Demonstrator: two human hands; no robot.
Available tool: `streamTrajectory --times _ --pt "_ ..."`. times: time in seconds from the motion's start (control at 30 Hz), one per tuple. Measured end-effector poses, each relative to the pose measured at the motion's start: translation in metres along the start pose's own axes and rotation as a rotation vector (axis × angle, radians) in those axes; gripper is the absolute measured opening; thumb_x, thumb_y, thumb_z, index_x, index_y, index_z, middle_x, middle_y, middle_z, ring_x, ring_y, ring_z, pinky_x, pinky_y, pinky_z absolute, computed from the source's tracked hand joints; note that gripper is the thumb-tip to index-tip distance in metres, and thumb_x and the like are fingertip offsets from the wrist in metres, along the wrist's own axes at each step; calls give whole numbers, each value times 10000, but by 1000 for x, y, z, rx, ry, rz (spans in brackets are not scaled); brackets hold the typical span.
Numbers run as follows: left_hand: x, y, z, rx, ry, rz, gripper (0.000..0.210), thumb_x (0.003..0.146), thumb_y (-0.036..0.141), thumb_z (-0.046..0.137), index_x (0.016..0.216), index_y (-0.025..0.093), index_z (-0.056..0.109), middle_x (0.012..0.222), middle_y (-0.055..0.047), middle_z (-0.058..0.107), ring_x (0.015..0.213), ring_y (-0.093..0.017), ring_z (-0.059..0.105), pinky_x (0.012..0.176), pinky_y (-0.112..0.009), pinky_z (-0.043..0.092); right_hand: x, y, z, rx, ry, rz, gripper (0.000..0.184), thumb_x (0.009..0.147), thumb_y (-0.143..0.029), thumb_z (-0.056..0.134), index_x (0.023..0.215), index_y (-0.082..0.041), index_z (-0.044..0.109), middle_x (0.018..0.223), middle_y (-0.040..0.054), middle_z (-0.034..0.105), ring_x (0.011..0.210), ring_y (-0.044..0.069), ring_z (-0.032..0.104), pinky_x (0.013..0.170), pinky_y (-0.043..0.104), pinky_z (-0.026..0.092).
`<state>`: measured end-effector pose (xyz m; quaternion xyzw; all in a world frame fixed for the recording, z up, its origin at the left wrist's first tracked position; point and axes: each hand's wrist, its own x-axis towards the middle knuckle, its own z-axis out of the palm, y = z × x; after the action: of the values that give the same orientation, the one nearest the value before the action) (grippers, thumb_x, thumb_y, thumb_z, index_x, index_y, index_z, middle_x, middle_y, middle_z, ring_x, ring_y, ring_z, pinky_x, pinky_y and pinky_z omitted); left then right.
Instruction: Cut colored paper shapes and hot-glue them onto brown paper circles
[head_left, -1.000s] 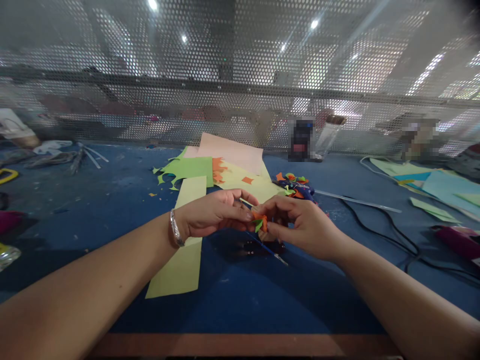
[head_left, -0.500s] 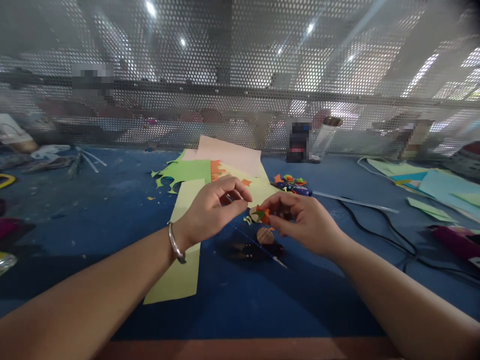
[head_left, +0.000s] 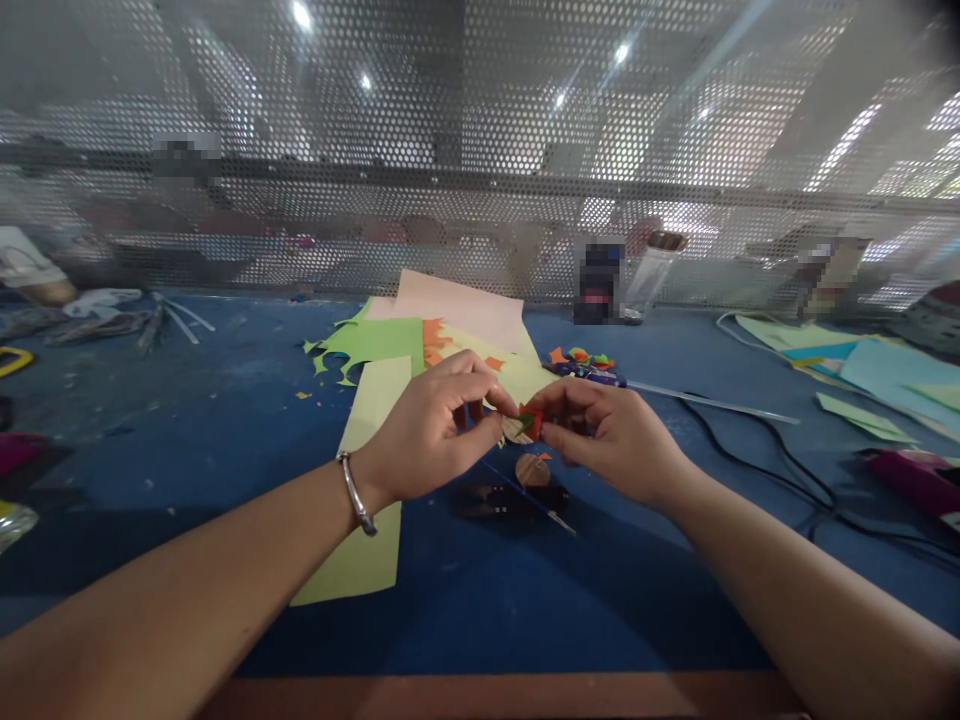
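Observation:
A small folded orange and green paper piece point(head_left: 532, 423), like a paper flower, is pinched between the thumb and fingers of my right hand point(head_left: 600, 430). From the other side my left hand point(head_left: 442, 425), with a silver bangle at its wrist, closes thumb and index finger at its green edge. Just below the fingers lies a round wooden disc point(head_left: 533, 470); a second pale disc point(head_left: 514, 431) is partly covered by the paper piece. Beneath them are a dark tool point(head_left: 487, 500) and a thin blue pen-like stick point(head_left: 517, 490).
Green cut-out paper point(head_left: 375, 342), a pink sheet point(head_left: 465, 310) and a yellow-green strip point(head_left: 360, 560) lie on the blue table. Small paper flowers point(head_left: 581, 357) rest behind my right hand. A clear stick point(head_left: 712, 402), a black cable point(head_left: 787, 480) and paper sheets point(head_left: 885, 370) are on the right.
My left hand has moved right, its fingertips now meeting the orange and green paper piece. My right hand stays nearly in place, still pinching it.

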<state>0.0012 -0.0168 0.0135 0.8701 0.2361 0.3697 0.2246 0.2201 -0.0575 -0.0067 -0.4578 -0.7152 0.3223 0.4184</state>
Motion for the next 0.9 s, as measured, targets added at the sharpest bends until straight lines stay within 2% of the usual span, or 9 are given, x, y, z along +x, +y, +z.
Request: streamTrajectory --times 0.37,0.5,0.63,0.77,0.9 --pt "0 0 1 8 -13 -50 95 896 183 612 927 182 702 948 -57 587 786 -156 595 707 -303 501 -1 2 0 -22 -1 7 135 846 -232 666 974 -188 672 770 -8 655 597 114 559 549 257 460" --pt "0 -1 1 -16 -70 -87 67 906 237 627 927 187 666 967 -51 593 772 -144 602 725 -300 517 -1 -1 0 -36 -2 12 127 846 -250 671 959 -193 671 764 -9 654 575 109 551 540 255 457" --pt "0 -4 3 -67 -143 -143 140 909 324 645 948 190 641 995 -48 610 761 -135 617 685 -274 515 -1 0 1 -34 -12 10 112 857 -268 671 947 -202 669 770 -2 660 577 110 547 532 250 456" --pt "-1 -5 5 -120 -148 -188 178 904 350 659 981 192 637 1025 -53 645 781 -140 649 669 -261 506 -1 2 1 -16 -17 9 113 859 -273 671 948 -204 671 792 8 665 617 124 564 542 255 465" --pt "-2 -7 5 -194 -165 -218 181 910 335 662 1010 186 638 952 -35 678 780 -138 661 685 -257 502 -2 0 1 -5 -25 12 91 860 -260 665 925 -196 662 781 1 672 584 109 542 541 256 453"
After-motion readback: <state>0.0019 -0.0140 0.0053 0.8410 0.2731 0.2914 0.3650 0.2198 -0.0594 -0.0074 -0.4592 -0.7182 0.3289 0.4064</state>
